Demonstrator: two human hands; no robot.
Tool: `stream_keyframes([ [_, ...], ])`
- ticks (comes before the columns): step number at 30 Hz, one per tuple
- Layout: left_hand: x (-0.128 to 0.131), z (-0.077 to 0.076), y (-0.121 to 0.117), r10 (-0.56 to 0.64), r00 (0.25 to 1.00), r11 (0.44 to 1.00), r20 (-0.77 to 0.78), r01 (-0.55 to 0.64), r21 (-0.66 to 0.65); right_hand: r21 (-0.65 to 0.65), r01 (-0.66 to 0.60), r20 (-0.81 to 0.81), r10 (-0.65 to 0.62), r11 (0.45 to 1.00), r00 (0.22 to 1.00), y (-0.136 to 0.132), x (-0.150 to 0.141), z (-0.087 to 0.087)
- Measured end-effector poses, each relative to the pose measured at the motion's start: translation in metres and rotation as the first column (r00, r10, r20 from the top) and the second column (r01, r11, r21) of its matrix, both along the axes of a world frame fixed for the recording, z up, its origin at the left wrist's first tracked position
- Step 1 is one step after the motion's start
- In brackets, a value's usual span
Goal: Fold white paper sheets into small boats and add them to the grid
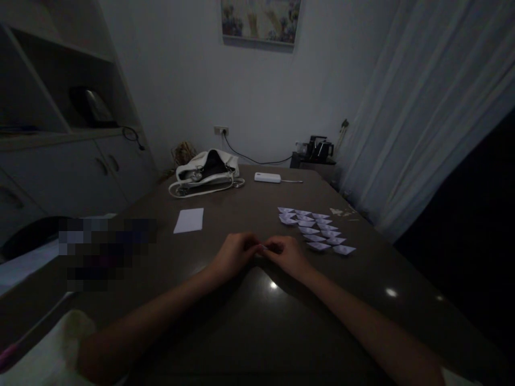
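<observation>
My left hand (238, 253) and my right hand (286, 254) meet low over the middle of the dark table, fingertips pinched together. A tiny pale bit shows between the fingertips, but the fingers hide most of it and I cannot make out its kind. Just beyond my right hand, several small folded paper boats (317, 230) stand in slanting rows. Farther to the left lies a flat stack of white paper (189, 220), apart from my left hand.
A white handbag (207, 170) sits at the table's far left. Near the back edge lies a white power bank (267, 177) with a short strap. Scraps (341, 213) lie by the right edge, beside a sheer curtain (426, 118). A black kettle (323, 150) stands behind the table.
</observation>
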State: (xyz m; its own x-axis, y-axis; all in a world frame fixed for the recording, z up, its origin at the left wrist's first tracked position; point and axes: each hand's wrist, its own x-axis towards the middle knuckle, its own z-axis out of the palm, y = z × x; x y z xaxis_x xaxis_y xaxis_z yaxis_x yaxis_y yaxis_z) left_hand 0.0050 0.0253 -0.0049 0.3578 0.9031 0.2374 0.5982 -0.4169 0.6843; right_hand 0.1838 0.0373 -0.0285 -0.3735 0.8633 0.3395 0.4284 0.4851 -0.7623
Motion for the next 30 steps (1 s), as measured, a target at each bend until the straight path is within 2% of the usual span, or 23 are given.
stream_keyframes([
  [3, -0.003, 0.002, 0.007, 0.011, 1.000, 1.000, -0.006, -0.011, -0.007, 0.011, 0.005, 0.003, -0.006, 1.000, 1.000, -0.001, 0.001, 0.004],
  [7, -0.008, -0.002, 0.007, -0.012, 1.000, 1.000, 0.010, 0.012, -0.025, 0.112, 0.030, 0.051, -0.036, 0.993, 0.998, -0.003, 0.001, 0.009],
  [14, -0.009, -0.003, 0.003, -0.041, 0.999, 0.999, -0.012, 0.041, -0.015, 0.125, 0.006, 0.068, -0.014, 0.992, 0.998, -0.003, -0.001, 0.008],
  [21, -0.013, -0.006, 0.008, -0.038, 0.997, 0.999, 0.065, 0.036, 0.032, 0.101, 0.000, 0.030, -0.003, 0.995, 1.000, 0.000, -0.001, 0.005],
  [30, -0.020, -0.012, 0.015, -0.039, 0.994, 0.997, 0.098, 0.045, -0.059, 0.017, 0.044, -0.008, -0.043, 0.999, 0.999, 0.003, 0.001, 0.004],
])
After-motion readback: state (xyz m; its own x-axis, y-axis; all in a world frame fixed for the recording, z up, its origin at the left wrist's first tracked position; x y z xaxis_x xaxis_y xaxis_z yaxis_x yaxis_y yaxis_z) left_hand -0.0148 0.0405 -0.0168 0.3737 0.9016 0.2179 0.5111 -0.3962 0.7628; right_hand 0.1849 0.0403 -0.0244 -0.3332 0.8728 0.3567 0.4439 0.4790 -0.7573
